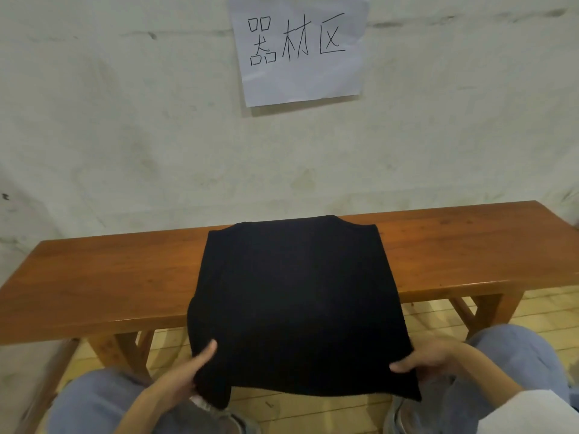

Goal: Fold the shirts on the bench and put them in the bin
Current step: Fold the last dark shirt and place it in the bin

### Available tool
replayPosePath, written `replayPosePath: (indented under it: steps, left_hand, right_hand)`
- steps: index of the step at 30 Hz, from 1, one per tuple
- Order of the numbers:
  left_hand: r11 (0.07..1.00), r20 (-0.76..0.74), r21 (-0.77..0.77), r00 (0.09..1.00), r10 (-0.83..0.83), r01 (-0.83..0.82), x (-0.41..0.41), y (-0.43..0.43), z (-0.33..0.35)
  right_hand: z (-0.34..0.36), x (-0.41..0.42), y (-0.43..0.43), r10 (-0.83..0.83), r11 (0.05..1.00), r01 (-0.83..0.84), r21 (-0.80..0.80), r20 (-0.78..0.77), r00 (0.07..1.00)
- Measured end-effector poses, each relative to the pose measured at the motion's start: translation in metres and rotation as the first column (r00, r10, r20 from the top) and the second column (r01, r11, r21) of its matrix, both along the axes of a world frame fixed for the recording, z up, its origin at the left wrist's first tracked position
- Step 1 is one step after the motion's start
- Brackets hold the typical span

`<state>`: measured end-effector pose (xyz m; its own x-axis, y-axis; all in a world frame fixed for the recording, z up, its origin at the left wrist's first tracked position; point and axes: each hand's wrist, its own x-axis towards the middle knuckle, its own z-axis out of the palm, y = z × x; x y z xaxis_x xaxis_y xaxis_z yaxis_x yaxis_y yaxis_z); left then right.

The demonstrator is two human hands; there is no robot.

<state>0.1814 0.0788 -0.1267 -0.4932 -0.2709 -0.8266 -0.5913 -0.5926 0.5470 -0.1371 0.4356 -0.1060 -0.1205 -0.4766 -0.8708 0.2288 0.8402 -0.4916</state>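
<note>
One black shirt (294,286) is the only garment in view. It lies flat with the neck toward the wall, and its upper part rests on the wooden surface (109,270), about in the middle of its length. The lower part passes over the near edge and is carried in the air above the person's knees. No sleeves stick out at the sides and the outline is almost a rectangle. From this I judge that the sides are already turned in and that the cross fold is the step in hand.

The left hand (185,374) pinches the lower left corner of the hem, with the thumb on top of the cloth and the other fingers hidden under it. The right hand (429,361) pinches the lower right corner in the same way. The two hands are well apart, one at each corner. This keeps the hem stretched and straight, which probably helps to bring it up to the neck without wrinkles. The weight of the upper part on the surface likely holds the shirt in place while the lower part is raised.

The knees in light blue jeans (94,399) are below the hands, above a wooden plank floor (313,415). Behind the surface stands a pale wall (125,120) with a paper sheet (300,48) of handwritten characters. The bin does not appear in this view, so I cannot tell where the folded shirt must go.
</note>
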Motion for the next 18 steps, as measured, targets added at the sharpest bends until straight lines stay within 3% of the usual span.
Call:
replayPosePath:
  steps: [2,4,7,12,15,18]
  left_hand:
    - [0.966,0.048,-0.057,0.967,-0.251,0.253,0.007,0.006,-0.001]
    - [0.925,0.084,-0.092,0.929,-0.36,0.367,0.009,0.009,-0.005]
    - [0.884,0.137,-0.119,0.89,-0.436,0.452,0.009,0.014,0.0]
    - [0.835,0.188,-0.203,0.857,-0.479,0.511,0.014,0.019,0.008]
    - [0.883,0.049,-0.208,0.906,-0.421,0.421,0.006,0.014,0.037]
    - [0.995,-0.128,-0.104,0.992,-0.011,-0.002,0.004,-0.013,0.081]
  right_hand:
    - [-0.005,0.006,0.0,0.121,0.991,-0.117,0.071,-0.053,0.991]
    - [-0.014,0.009,0.0,0.189,0.979,-0.181,0.091,-0.091,0.978]
    - [-0.022,0.016,-0.001,0.234,0.97,-0.224,0.092,-0.123,0.964]
    - [-0.02,0.026,-0.002,0.125,0.992,-0.121,0.033,-0.133,0.983]
    - [0.02,0.016,0.001,0.031,0.999,-0.031,-0.035,0.015,0.999]
    - [0.077,-0.01,0.003,-0.302,0.92,0.305,-0.245,0.05,0.952]
